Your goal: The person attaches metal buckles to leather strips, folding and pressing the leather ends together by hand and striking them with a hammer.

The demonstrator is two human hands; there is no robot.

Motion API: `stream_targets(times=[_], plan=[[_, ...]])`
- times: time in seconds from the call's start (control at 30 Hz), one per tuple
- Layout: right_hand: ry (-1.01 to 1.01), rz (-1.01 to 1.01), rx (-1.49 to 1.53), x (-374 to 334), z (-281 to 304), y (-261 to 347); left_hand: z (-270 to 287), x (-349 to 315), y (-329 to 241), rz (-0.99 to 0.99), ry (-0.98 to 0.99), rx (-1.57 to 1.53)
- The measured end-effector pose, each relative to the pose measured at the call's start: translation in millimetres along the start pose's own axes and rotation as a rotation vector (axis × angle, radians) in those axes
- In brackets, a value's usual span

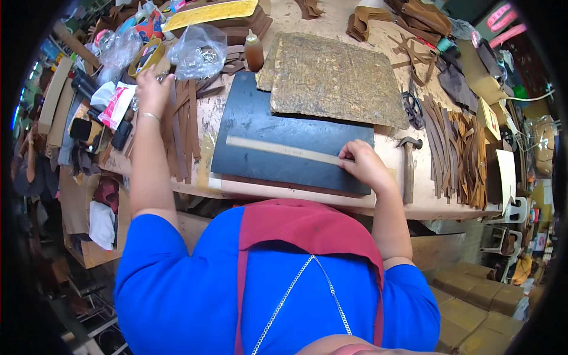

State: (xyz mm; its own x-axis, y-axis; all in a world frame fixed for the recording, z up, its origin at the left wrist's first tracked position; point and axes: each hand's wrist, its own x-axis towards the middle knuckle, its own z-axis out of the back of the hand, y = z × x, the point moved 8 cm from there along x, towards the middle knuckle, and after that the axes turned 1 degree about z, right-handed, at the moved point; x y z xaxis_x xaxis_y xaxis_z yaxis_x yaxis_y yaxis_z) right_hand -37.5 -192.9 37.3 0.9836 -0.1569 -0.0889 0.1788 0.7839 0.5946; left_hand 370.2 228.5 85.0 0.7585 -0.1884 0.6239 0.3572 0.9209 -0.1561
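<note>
A long pale flat strip (284,149) lies at a slant across a black board (248,121) in front of me. My right hand (359,164) is closed at the strip's right end, with thumb and fingertips pinching it. My left hand (154,93) is stretched out to the far left, thumb and fingers apart. It is over small items beside a yellow ring-shaped container (145,58) and a clear plastic bag (198,52); what lies under the fingertips is partly hidden. Brown leather strips (184,127) lie just right of my left forearm.
A worn, mottled sheet (334,77) covers the board's far part. On the right lie a hammer (409,168), scissors (412,109) and bundled brown strips (464,157). An amber squeeze bottle (254,52) stands behind the board. Clutter, including a pink-and-white packet (116,106), crowds the left.
</note>
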Motion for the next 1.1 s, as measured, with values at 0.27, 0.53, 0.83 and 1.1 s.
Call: stream_targets(times=[0.27, 0.53, 0.83, 1.1], plan=[[-0.177, 0.074, 0.408, 5.7, 14.2, 24.7, 65.6, -194.4, -304.1, -0.621, 1.022, -0.822], [-0.426, 0.11, 0.506, 7.0, 21.4, 8.7, 48.4, -142.4, -233.5, -0.085, 0.985, -1.06], [-0.377, 0.12, 0.193, -1.6, -19.2, 5.7, 7.2, -99.2, -118.8, 0.268, 0.616, -1.235], [0.441, -0.315, 0.694, -99.9, -22.2, 11.6, 2.9, -71.6, -103.2, -0.117, 0.301, -0.01]])
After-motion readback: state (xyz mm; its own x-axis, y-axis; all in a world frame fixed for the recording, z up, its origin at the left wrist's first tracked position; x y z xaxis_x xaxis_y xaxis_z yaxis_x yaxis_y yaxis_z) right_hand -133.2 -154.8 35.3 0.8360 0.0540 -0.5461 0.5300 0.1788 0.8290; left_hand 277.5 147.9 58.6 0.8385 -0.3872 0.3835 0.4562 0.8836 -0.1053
